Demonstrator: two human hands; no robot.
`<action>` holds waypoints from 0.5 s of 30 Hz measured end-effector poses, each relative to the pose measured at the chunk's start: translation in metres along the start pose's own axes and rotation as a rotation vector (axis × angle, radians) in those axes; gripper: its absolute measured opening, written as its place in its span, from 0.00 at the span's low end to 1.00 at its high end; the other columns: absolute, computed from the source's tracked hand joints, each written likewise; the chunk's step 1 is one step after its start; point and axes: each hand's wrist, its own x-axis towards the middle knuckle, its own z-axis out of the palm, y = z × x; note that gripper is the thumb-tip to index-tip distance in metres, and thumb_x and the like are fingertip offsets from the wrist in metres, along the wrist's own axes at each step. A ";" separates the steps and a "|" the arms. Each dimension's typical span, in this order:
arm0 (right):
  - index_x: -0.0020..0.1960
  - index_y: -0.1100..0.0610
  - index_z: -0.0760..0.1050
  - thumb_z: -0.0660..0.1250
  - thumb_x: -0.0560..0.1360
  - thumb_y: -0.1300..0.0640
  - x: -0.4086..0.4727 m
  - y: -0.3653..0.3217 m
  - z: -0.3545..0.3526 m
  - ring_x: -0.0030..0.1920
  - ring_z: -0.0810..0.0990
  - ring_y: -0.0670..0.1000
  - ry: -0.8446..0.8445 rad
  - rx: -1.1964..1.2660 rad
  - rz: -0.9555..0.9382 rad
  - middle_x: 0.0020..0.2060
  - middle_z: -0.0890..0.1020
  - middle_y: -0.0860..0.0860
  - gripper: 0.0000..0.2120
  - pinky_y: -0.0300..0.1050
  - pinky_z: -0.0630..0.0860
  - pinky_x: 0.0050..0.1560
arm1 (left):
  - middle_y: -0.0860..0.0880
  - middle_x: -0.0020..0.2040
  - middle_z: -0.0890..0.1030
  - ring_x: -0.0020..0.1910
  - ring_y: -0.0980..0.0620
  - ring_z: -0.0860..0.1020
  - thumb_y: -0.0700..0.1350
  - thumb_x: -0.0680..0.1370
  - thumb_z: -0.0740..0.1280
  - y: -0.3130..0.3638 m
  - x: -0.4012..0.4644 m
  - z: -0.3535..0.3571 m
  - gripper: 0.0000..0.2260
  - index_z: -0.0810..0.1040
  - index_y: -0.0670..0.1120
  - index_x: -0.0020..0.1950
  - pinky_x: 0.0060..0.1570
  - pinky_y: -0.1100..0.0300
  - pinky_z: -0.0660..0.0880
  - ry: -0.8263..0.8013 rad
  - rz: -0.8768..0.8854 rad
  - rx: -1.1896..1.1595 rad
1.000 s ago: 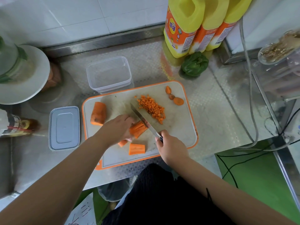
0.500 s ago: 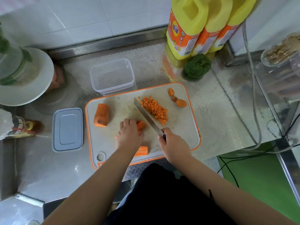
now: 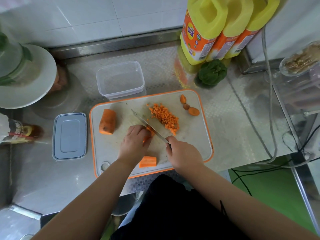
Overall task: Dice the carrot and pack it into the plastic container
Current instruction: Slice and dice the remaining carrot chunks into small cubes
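On the orange-rimmed cutting board (image 3: 194, 146), my left hand (image 3: 134, 144) holds down a carrot piece (image 3: 150, 131), mostly hidden under its fingers. My right hand (image 3: 183, 153) grips the handle of a knife (image 3: 147, 124), whose blade lies right against that piece. A heap of diced carrot (image 3: 164, 117) sits just beyond the blade. A thick carrot chunk (image 3: 107, 122) lies at the board's left, a flat slab of carrot (image 3: 148, 161) near its front edge, and carrot ends (image 3: 189, 106) at the far right. The clear plastic container (image 3: 120, 79) stands empty behind the board.
The container's grey lid (image 3: 69, 135) lies left of the board. Three yellow oil jugs (image 3: 218, 26) and a green pepper (image 3: 212, 73) stand at the back right. A white plate (image 3: 37, 87) and a bottle (image 3: 19, 133) are at the left. Cables (image 3: 270, 108) hang at the right.
My left hand turned and tucked its fingers over the carrot piece. The knife shifted closer against it. The view also drifted slightly.
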 end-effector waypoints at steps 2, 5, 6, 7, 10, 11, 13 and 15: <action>0.63 0.54 0.68 0.52 0.82 0.53 0.000 -0.002 0.001 0.40 0.79 0.59 -0.014 -0.034 0.008 0.41 0.81 0.54 0.13 0.48 0.69 0.35 | 0.49 0.45 0.78 0.50 0.47 0.75 0.50 0.74 0.63 -0.003 0.005 0.001 0.12 0.82 0.45 0.44 0.45 0.53 0.78 -0.017 -0.004 -0.033; 0.59 0.55 0.68 0.53 0.82 0.53 0.003 -0.004 0.000 0.38 0.77 0.59 -0.046 -0.058 0.042 0.39 0.79 0.54 0.10 0.48 0.68 0.34 | 0.50 0.45 0.79 0.48 0.48 0.77 0.49 0.74 0.66 -0.006 0.007 0.003 0.10 0.84 0.45 0.44 0.45 0.55 0.77 -0.024 0.007 -0.071; 0.57 0.56 0.67 0.53 0.82 0.53 0.005 -0.005 0.001 0.37 0.76 0.58 -0.058 -0.053 0.062 0.38 0.79 0.54 0.09 0.48 0.67 0.34 | 0.50 0.45 0.79 0.47 0.48 0.77 0.47 0.74 0.67 -0.008 0.008 0.003 0.08 0.84 0.45 0.44 0.45 0.55 0.77 -0.026 0.015 -0.075; 0.56 0.56 0.67 0.52 0.82 0.53 0.008 -0.006 0.002 0.38 0.76 0.58 -0.073 -0.041 0.084 0.38 0.78 0.54 0.09 0.48 0.67 0.34 | 0.50 0.45 0.80 0.47 0.48 0.78 0.46 0.74 0.69 -0.009 0.008 0.004 0.06 0.84 0.45 0.44 0.46 0.55 0.77 -0.028 0.021 -0.075; 0.55 0.57 0.68 0.52 0.82 0.52 0.016 -0.007 0.008 0.44 0.79 0.59 -0.108 0.016 0.159 0.42 0.79 0.55 0.10 0.47 0.69 0.37 | 0.51 0.46 0.80 0.47 0.49 0.78 0.48 0.75 0.67 -0.012 0.006 0.006 0.08 0.84 0.46 0.44 0.47 0.55 0.77 -0.028 0.034 -0.080; 0.54 0.57 0.69 0.52 0.82 0.51 0.018 -0.006 0.010 0.45 0.79 0.59 -0.108 0.029 0.176 0.43 0.80 0.56 0.11 0.47 0.69 0.38 | 0.51 0.46 0.80 0.47 0.49 0.78 0.48 0.76 0.66 -0.012 0.006 0.006 0.09 0.84 0.45 0.45 0.48 0.56 0.76 -0.022 0.045 -0.082; 0.54 0.58 0.70 0.52 0.82 0.49 0.020 -0.004 0.014 0.47 0.79 0.59 -0.098 0.045 0.193 0.44 0.80 0.56 0.14 0.47 0.70 0.39 | 0.50 0.46 0.80 0.47 0.48 0.78 0.48 0.76 0.66 -0.013 0.006 0.007 0.09 0.83 0.45 0.45 0.48 0.56 0.75 0.007 0.092 -0.072; 0.52 0.57 0.71 0.53 0.82 0.47 0.022 -0.001 0.015 0.46 0.79 0.58 -0.096 0.091 0.213 0.44 0.80 0.56 0.15 0.47 0.72 0.41 | 0.49 0.46 0.80 0.46 0.48 0.78 0.47 0.76 0.67 -0.013 0.005 0.008 0.08 0.83 0.44 0.44 0.47 0.56 0.76 0.033 0.129 -0.045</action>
